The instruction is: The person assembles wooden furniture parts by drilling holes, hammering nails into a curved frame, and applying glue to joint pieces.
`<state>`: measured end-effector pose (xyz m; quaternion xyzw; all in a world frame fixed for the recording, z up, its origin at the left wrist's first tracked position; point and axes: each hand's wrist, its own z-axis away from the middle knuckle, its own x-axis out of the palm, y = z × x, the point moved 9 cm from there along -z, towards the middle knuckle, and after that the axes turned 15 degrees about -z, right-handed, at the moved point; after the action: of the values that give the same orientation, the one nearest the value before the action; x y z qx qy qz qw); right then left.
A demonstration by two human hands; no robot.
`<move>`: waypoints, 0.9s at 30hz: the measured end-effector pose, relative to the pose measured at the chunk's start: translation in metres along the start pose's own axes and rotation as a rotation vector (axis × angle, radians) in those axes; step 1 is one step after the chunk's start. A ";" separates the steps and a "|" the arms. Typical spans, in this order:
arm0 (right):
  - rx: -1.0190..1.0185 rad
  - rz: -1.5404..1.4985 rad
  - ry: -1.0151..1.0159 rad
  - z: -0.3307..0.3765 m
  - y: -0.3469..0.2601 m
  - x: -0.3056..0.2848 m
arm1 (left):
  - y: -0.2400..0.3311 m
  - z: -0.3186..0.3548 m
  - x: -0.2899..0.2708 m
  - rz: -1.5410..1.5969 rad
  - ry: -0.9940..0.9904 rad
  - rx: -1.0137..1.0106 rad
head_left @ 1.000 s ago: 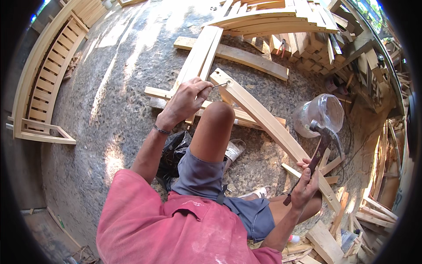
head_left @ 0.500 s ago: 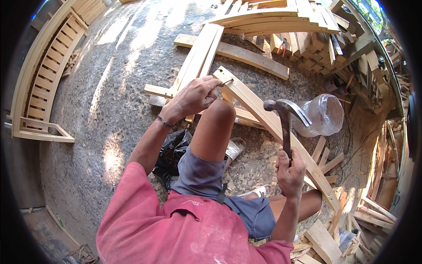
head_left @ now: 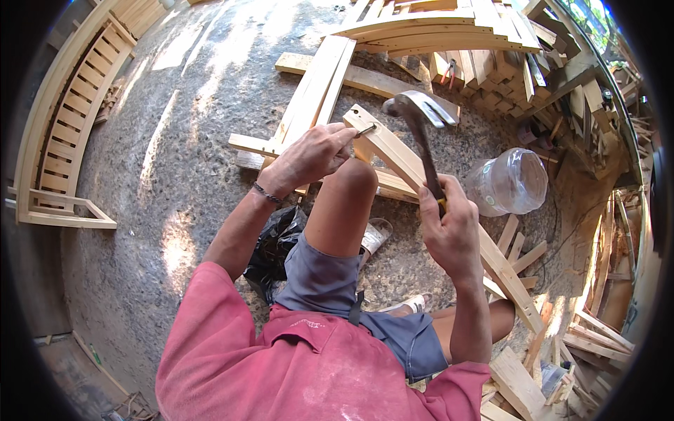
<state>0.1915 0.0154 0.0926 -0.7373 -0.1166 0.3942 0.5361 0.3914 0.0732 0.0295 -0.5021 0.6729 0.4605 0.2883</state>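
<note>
Head view, left hand (head_left: 313,156) pinching rod (head_left: 367,129), right hand (head_left: 451,223) gripping hammer (head_left: 425,151), jug (head_left: 516,182) and scraps (head_left: 531,257) near beam (head_left: 395,151)

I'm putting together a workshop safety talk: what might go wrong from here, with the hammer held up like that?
A missed blow from the hammer in the right hand could strike the bare left hand, which holds the thin metal rod near the end of the wooden beam.
The rod looks slanted in this view, so it might skid under a hit.
A glancing swing could also catch the bare left knee, close to the left hand.
</note>
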 end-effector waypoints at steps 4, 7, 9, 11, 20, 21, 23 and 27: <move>0.024 0.102 -0.075 -0.013 0.023 0.016 | 0.000 -0.003 0.004 -0.027 -0.038 -0.016; 0.017 0.128 -0.077 -0.019 0.014 0.012 | -0.002 0.001 0.002 -0.024 -0.010 -0.020; 0.103 0.113 -0.063 -0.026 -0.010 -0.005 | 0.000 0.002 0.002 -0.019 0.004 -0.018; -0.392 0.051 0.173 -0.022 -0.068 -0.038 | -0.001 0.002 0.001 -0.037 0.014 -0.020; -0.551 -0.256 -0.064 -0.007 -0.057 -0.036 | 0.000 -0.001 0.005 -0.090 -0.003 0.004; -0.166 -0.038 -0.124 -0.024 -0.018 -0.006 | -0.001 0.000 0.003 -0.095 0.012 0.003; -0.008 0.196 -0.168 -0.029 0.012 0.030 | 0.000 0.000 0.002 -0.089 0.025 0.013; 0.001 0.090 -0.060 -0.035 -0.023 0.008 | 0.001 -0.002 -0.003 -0.080 0.016 0.016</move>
<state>0.2273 0.0047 0.1128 -0.7294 -0.0992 0.4399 0.5144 0.3910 0.0728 0.0330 -0.5300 0.6582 0.4392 0.3049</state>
